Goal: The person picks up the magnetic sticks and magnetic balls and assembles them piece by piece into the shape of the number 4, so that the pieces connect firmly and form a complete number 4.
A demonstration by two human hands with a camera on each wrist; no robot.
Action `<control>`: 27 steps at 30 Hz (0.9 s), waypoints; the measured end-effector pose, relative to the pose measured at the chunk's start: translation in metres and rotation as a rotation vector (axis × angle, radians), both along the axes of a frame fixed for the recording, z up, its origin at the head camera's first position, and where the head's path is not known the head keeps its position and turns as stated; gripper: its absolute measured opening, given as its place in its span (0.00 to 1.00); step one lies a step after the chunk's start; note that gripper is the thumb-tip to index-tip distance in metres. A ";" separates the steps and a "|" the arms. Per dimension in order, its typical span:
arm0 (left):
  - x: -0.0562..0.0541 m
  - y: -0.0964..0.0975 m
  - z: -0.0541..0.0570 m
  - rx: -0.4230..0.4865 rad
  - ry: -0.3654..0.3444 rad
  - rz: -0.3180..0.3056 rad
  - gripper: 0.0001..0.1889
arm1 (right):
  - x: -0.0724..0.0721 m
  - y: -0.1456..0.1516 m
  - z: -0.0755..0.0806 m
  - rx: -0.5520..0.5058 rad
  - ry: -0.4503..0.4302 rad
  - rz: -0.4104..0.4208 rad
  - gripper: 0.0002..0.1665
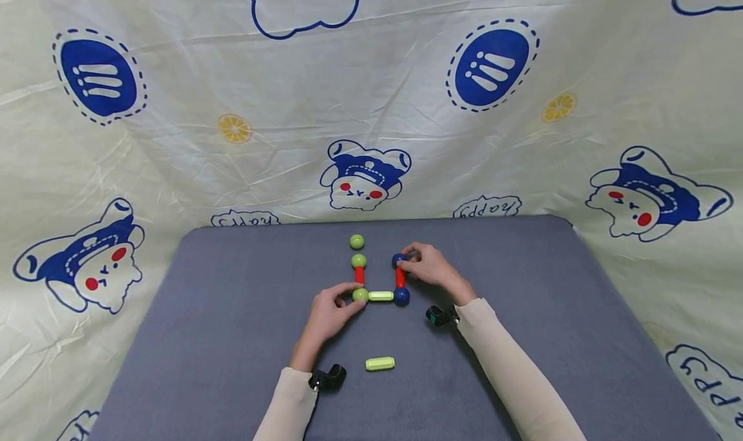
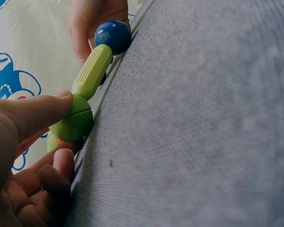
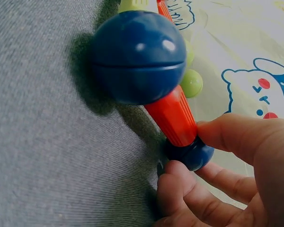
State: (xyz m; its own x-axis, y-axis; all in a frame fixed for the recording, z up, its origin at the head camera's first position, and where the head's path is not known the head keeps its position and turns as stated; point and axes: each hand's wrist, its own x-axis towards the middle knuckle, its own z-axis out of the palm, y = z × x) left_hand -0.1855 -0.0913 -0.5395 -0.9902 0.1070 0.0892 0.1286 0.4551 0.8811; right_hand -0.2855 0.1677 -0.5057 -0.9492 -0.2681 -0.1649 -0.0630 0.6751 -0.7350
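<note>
A U-shaped figure of balls and rods lies on the table. Its near side is a yellow-green rod (image 1: 381, 296) between a green ball (image 1: 360, 295) and a blue ball (image 1: 402, 296). Red rods run away from these two, one (image 1: 360, 275) to another green ball (image 1: 358, 260), the other (image 3: 173, 116) to a far blue ball (image 3: 191, 153). My left hand (image 1: 329, 312) pinches the near green ball between thumb and fingers. With thumb and fingertips, my right hand (image 1: 431, 265) grips the far blue ball, which it partly covers in the head view.
A loose green ball (image 1: 356, 242) lies beyond the figure, near the table's back edge. Closer to me is a separate yellow-green rod (image 1: 380, 363). The grey table (image 1: 244, 338) meets a printed cloth (image 1: 290, 106) behind it. Each wrist carries a small black camera (image 1: 329, 378).
</note>
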 end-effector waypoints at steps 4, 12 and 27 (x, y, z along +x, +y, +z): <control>0.001 0.000 0.001 0.005 -0.012 0.003 0.16 | 0.000 0.001 0.000 0.001 0.005 0.005 0.25; 0.001 -0.001 0.001 0.024 -0.020 -0.003 0.15 | 0.003 0.004 0.000 -0.041 0.003 0.028 0.24; 0.000 0.001 -0.001 0.008 -0.016 0.005 0.16 | 0.049 0.023 0.002 -0.100 0.082 0.006 0.29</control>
State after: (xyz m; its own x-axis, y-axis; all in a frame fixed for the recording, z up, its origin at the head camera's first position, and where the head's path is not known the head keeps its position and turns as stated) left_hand -0.1852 -0.0906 -0.5403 -0.9921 0.1011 0.0738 0.1117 0.4488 0.8866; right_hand -0.2362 0.1911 -0.5041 -0.9566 -0.2852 -0.0594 -0.1292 0.5982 -0.7908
